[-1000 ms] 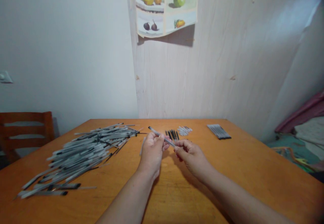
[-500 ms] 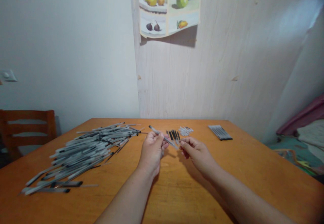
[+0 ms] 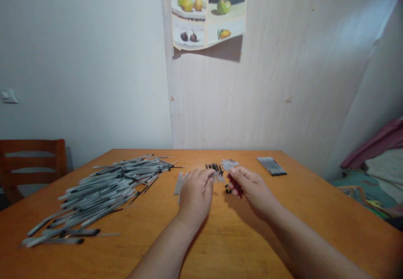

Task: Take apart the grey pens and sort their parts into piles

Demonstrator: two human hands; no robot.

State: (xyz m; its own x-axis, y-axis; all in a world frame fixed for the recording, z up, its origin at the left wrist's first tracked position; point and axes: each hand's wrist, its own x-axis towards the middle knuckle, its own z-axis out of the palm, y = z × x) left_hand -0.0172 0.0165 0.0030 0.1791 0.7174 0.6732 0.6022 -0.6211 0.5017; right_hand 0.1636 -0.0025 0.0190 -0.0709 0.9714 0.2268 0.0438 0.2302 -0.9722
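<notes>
Both hands hover near twelve o'clock over the wooden desk. The left hand is palm down, its fingers bent together beside the row of black pen pieces; from here I cannot tell whether its grip has hold of anything. The right hand curls its thumb toward its fingers, and what that grip pinches, if anything, is hidden; small black plugs show just by its fingertips. Clear tubes lie beside the left hand at eleven, whitish pieces just past twelve, a neat row of pens at two, and the big heap of pens at ten. They should handle light, stiff and slick; I'd take barrels mid-length and plugs by fingertip, since they could roll.
</notes>
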